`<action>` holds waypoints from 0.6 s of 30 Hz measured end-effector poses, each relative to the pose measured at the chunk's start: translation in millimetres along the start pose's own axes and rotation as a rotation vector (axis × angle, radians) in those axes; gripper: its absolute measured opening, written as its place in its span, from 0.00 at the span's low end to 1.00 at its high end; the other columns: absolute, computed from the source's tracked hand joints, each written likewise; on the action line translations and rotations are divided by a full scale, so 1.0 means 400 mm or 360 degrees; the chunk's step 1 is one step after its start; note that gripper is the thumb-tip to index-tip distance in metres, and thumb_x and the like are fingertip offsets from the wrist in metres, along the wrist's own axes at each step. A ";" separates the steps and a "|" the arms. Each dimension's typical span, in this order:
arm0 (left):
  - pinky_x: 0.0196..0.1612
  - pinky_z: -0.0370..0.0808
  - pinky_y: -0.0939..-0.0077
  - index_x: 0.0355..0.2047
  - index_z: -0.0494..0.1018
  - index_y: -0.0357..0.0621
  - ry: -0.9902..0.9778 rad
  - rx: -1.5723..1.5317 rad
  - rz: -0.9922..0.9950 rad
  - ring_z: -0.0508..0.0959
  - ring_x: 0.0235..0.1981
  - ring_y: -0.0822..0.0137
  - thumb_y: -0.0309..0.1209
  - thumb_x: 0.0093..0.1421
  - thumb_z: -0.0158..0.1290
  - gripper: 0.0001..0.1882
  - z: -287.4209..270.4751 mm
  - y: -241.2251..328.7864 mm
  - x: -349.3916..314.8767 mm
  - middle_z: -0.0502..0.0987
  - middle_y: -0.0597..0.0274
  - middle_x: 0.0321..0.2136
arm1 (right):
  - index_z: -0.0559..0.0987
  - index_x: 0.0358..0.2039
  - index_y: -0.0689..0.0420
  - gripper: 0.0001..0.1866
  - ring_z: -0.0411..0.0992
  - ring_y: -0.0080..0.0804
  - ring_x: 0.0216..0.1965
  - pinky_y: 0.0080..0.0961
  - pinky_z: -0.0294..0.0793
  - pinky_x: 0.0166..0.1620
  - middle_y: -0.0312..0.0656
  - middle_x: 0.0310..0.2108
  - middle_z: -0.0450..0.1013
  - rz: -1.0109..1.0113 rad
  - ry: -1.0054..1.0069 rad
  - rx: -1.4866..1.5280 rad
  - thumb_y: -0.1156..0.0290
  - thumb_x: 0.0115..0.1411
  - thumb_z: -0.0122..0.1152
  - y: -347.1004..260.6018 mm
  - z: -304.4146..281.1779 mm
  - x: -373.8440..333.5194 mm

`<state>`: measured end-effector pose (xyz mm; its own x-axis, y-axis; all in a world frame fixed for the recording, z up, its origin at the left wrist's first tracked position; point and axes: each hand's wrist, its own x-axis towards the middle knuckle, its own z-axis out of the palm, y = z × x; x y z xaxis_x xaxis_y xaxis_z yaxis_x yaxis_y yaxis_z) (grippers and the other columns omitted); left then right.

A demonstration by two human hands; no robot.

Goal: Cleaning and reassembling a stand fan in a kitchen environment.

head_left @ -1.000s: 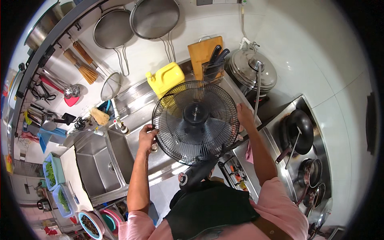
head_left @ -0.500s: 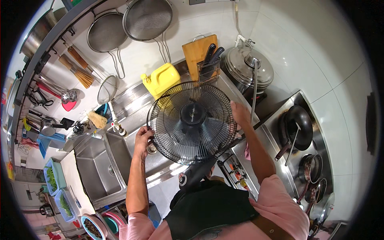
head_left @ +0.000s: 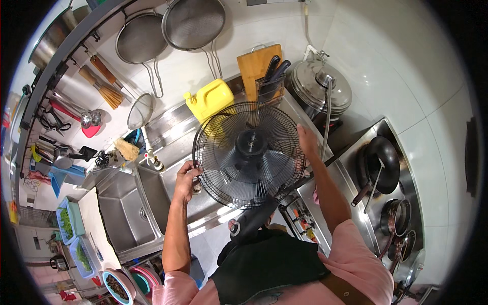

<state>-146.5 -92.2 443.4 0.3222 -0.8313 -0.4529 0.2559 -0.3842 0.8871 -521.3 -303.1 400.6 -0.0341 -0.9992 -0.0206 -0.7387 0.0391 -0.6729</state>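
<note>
A black fan (head_left: 251, 145) with a round wire cage is held in front of me above the sink counter, its dark blades showing through the wires. My left hand (head_left: 186, 178) pinches the left rim of the cage with its fingertips. Along the right rim my right hand (head_left: 307, 144) is closed on the cage, some of its fingers hidden behind the rim. The fan's black neck (head_left: 249, 221), with a pale-tipped knob, points down toward my body. Behind the cage's upper left edge stands a yellow jug (head_left: 211, 98).
A steel double sink (head_left: 124, 219) lies to the left. At the back are a wooden board (head_left: 250, 71), knives in a rack (head_left: 269, 90) and a large lidded pot (head_left: 333, 89). On the right, a wok (head_left: 381, 165) and several pans sit by a steel counter. Two strainers (head_left: 193, 25) hang above.
The whole view has shifted slightly to the right. The fan stays between both hands, and the fingers of my left hand have changed position a little at the rim.
</note>
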 end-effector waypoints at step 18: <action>0.35 0.67 0.82 0.36 0.73 0.42 0.0155 -0.0402 0.0249 0.70 0.29 0.75 0.22 0.54 0.53 0.09 0.031 -0.069 -0.069 0.72 0.69 0.29 | 0.75 0.29 0.64 0.24 0.69 0.51 0.35 0.42 0.64 0.41 0.55 0.30 0.71 -0.0237 0.0129 0.0245 0.51 0.61 0.48 -0.001 0.009 0.006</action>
<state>-173.7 -63.9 432.6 0.4581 -0.8254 -0.3300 0.4110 -0.1325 0.9019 -518.6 -305.7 398.4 0.0088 -0.9897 0.1429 -0.6283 -0.1166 -0.7692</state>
